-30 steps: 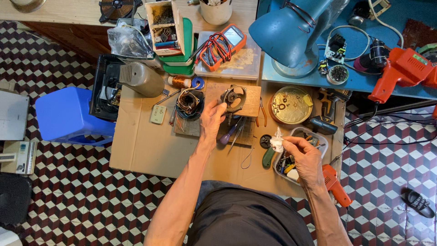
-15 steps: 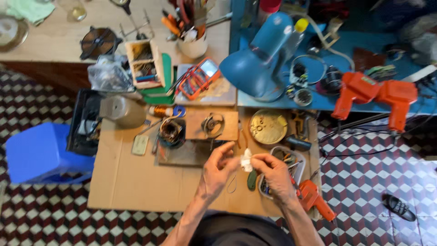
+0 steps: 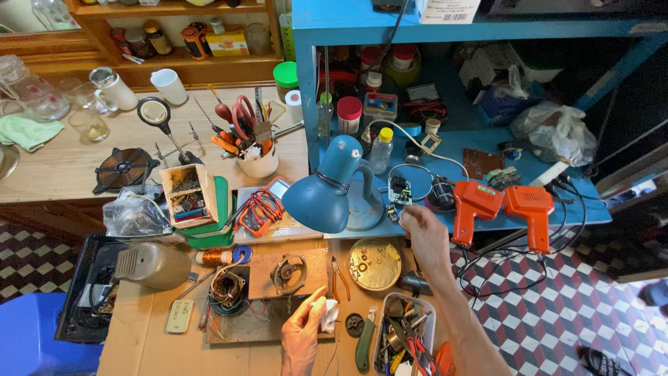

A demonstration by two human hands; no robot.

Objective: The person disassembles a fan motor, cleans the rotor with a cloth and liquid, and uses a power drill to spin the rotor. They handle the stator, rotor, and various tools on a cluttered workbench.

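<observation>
My left hand [image 3: 303, 333] rests low on the cardboard-covered bench and holds a small white wad [image 3: 328, 315] between thumb and fingers. Just above it lies a wooden board with a round metal motor part [image 3: 289, 271]. My right hand [image 3: 424, 233] reaches up to the blue shelf's front edge, with its fingertips at a small circuit board [image 3: 399, 189] beside the base of the blue desk lamp [image 3: 332, 189]. I cannot tell whether the fingers grip anything.
Two orange soldering guns [image 3: 502, 207] lie on the blue shelf to the right. A round brass tin lid [image 3: 374, 264], pliers [image 3: 339, 280], a clear tray of tools [image 3: 405, 338], a multimeter [image 3: 263, 207] and a cup of scissors and screwdrivers [image 3: 250, 143] crowd the bench.
The view has tilted up toward the shelves. My right hand left the white wad and reached up to the blue shelf. My left hand kept the wad and stayed low.
</observation>
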